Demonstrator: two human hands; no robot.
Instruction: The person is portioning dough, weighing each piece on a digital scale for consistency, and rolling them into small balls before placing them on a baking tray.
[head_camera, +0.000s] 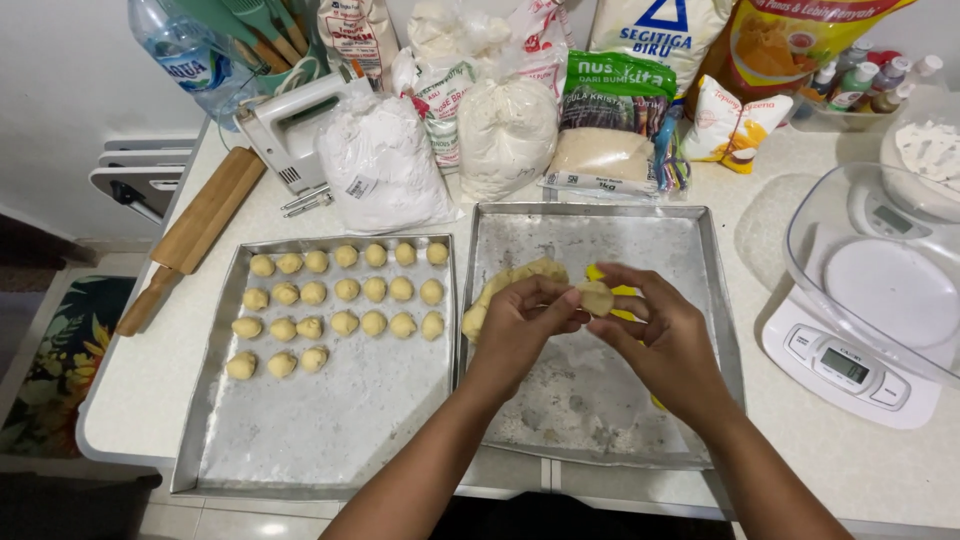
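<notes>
Above the right-hand baking tray (700, 300), my left hand (520, 325) and right hand (660, 340) pinch a small dough piece (597, 297) between fingertips; rolled dough balls (340, 295) fill the left tray (300, 440).

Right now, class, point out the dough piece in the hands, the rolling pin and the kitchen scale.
dough piece (597, 297), head view, on its rounded top between the fingers.
rolling pin (205, 217), head view, mid-barrel.
kitchen scale (845, 368), head view, on its display panel.

head view | worn high, looking steeply down and forward | close over counter (150, 380) | two trays (330, 440) centred, bags (505, 130) behind
</notes>
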